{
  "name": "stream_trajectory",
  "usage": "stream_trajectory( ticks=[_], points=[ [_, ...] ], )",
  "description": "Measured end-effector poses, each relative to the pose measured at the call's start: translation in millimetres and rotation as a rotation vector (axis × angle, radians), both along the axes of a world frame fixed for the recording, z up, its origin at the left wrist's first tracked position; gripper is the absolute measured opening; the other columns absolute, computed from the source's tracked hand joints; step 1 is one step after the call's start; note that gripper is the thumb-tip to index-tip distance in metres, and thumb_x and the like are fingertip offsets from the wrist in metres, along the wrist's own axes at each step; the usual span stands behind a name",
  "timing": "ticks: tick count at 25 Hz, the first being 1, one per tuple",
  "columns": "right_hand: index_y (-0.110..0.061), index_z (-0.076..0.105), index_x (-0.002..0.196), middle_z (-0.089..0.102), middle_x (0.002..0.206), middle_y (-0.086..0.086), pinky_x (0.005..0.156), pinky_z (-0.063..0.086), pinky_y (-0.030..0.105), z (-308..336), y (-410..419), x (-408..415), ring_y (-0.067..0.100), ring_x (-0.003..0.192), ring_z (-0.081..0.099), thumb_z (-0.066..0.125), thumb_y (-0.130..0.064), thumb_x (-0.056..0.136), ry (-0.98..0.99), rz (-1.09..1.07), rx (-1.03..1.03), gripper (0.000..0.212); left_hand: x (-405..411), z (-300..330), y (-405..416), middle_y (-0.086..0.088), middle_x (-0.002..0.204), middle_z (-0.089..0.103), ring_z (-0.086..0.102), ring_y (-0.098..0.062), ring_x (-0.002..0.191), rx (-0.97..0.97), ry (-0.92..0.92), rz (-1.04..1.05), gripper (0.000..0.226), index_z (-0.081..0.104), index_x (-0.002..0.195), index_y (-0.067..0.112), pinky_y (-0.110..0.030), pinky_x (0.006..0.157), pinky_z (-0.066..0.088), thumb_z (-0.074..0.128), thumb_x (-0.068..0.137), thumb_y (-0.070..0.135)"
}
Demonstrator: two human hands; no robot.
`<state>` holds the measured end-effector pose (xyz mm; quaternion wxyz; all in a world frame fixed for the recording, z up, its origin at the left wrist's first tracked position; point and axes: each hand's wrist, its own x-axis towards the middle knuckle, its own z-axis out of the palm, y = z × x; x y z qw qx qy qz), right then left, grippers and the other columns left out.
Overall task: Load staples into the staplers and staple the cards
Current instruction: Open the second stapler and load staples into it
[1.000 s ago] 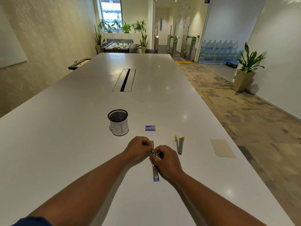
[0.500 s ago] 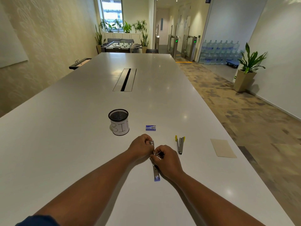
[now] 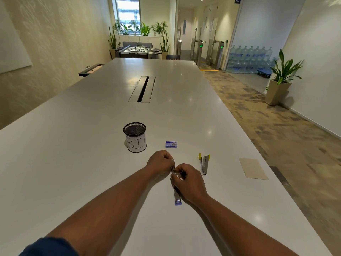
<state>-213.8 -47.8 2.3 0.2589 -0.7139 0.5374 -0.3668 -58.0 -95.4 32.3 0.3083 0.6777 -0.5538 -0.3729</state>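
Observation:
A blue stapler (image 3: pixel 177 197) lies folded open flat on the white table, its blue end toward me. My left hand (image 3: pixel 160 162) pinches its far metal end. My right hand (image 3: pixel 188 182) rests over its middle with fingertips closed on a small silvery piece, which looks like a strip of staples. A yellow stapler (image 3: pixel 204 164) lies open just to the right, untouched. A small blue staple box (image 3: pixel 171 144) sits beyond my hands. A tan card (image 3: pixel 253 168) lies flat at the right near the table edge.
A black mesh cup (image 3: pixel 135 137) with a white label reading BIN stands left of the staple box. A cable slot (image 3: pixel 142 89) runs down the middle of the table (image 3: pixel 73 154). The table's right edge drops to patterned floor beside the card.
Both hands stay on the blue stapler with only slight finger shifts. The other objects have not moved.

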Motion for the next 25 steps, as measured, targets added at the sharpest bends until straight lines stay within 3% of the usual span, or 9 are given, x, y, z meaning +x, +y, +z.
stream_trajectory(
  ticks=[4,6,8,10,13,16,19,22,25],
  points=[
    [-0.039,0.052,0.099,0.064,0.084,-0.014,0.065,0.047,0.021,-0.3,2.2,0.7,0.005,0.078,0.061,0.061,-0.031,0.087,-0.032,-0.011,0.011,0.017,-1.2,1.6,0.9,-0.004,0.087,0.073,0.069,-0.024,0.087,0.008,0.104,0.032,0.009,0.071,0.083,0.012,-0.037,0.077,0.057,0.062,0.082,0.015],
    [-0.040,0.048,0.100,0.064,0.083,-0.013,0.064,0.046,0.023,-0.8,2.3,1.3,0.005,0.077,0.061,0.059,-0.031,0.088,-0.029,-0.015,0.016,0.019,0.5,7.6,4.3,-0.002,0.084,0.067,0.066,-0.018,0.080,0.012,0.224,-0.022,0.017,0.068,0.086,0.005,-0.021,0.064,0.055,0.065,0.091,0.021],
    [-0.039,0.047,0.099,0.064,0.082,-0.013,0.061,0.045,0.023,-0.8,1.7,1.4,0.006,0.076,0.060,0.059,-0.031,0.088,-0.013,-0.020,0.017,0.019,6.6,15.9,10.8,-0.001,0.085,0.061,0.065,-0.002,0.067,0.066,0.356,-0.124,0.038,0.067,0.101,0.000,-0.008,0.053,0.049,0.068,0.095,0.037],
    [-0.038,0.046,0.097,0.063,0.080,-0.012,0.059,0.043,0.023,-0.5,1.0,1.3,0.005,0.074,0.060,0.058,-0.032,0.086,-0.007,-0.021,0.023,0.017,17.5,18.3,13.6,0.002,0.098,0.064,0.065,0.006,0.078,0.128,0.306,-0.248,0.054,0.067,0.115,0.006,-0.010,0.064,0.051,0.078,0.084,0.049],
    [-0.039,0.044,0.097,0.064,0.080,-0.011,0.058,0.044,0.024,1.3,0.7,0.6,0.005,0.072,0.061,0.053,-0.036,0.080,-0.006,-0.014,0.030,0.019,27.5,12.0,13.5,0.009,0.122,0.060,0.058,-0.004,0.113,0.119,0.119,-0.351,0.068,0.060,0.132,0.023,-0.018,0.088,0.043,0.091,0.073,0.038],
    [-0.041,0.042,0.100,0.064,0.080,-0.013,0.057,0.041,0.021,1.2,1.4,1.6,0.002,0.072,0.060,0.055,-0.039,0.084,0.003,-0.028,0.032,0.021,26.3,3.8,11.5,0.004,0.123,0.064,0.059,-0.003,0.113,0.028,0.101,-0.311,0.058,0.064,0.124,0.025,-0.016,0.086,0.046,0.091,0.073,0.035],
    [-0.044,0.040,0.100,0.064,0.083,-0.013,0.057,0.041,0.019,0.7,1.4,2.6,0.002,0.075,0.061,0.061,-0.035,0.086,0.019,-0.044,0.039,0.027,21.3,-2.4,9.8,-0.004,0.121,0.069,0.062,-0.014,0.116,-0.043,0.063,-0.253,0.046,0.069,0.118,0.019,-0.025,0.092,0.049,0.088,0.078,0.030],
    [-0.046,0.040,0.102,0.065,0.087,-0.012,0.061,0.046,0.023,0.1,1.0,3.1,0.004,0.079,0.062,0.061,-0.034,0.085,0.017,-0.045,0.048,0.030,16.3,-5.4,10.3,-0.003,0.113,0.068,0.061,-0.017,0.105,-0.080,0.004,-0.221,0.039,0.069,0.118,0.016,-0.022,0.082,0.048,0.084,0.081,0.020],
    [-0.045,0.040,0.103,0.064,0.086,-0.012,0.064,0.049,0.027,-0.8,0.4,3.4,0.005,0.079,0.062,0.061,-0.035,0.085,0.025,-0.048,0.040,0.029,15.1,-5.9,10.0,0.000,0.104,0.064,0.058,-0.013,0.095,-0.100,-0.005,-0.218,0.035,0.069,0.115,0.014,-0.023,0.082,0.045,0.081,0.082,0.014]
  ],
)
